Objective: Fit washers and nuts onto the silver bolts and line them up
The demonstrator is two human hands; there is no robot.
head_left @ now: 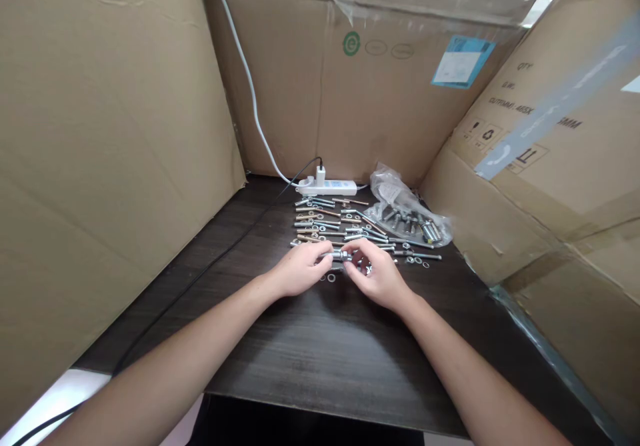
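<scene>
Over the dark table (325,346), both forearms (210,339) slant inward from the lower corners, hands close together, backs upward. The left hand (299,269) pinches a bolt (337,255) lying crosswise between the hands; the right hand (377,276) curls thumb and fingers at its other end, though whether they grip I cannot tell.

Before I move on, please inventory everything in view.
bolt: one, silver, at centre
loose bolts: many, silver and brassy, in rows
rings: several, silver, among bolts
plastic bag: one, clear, right of rows
power strip: one, white, at back
plug: one, white, in strip
cables: two, black and white, left
cardboard walls: three, brown, left, back, right
label: one, blue-white, back wall
table: one, dark brown, beneath
left hand: one, bare, on bolt
right hand: one, bare, at bolt
</scene>
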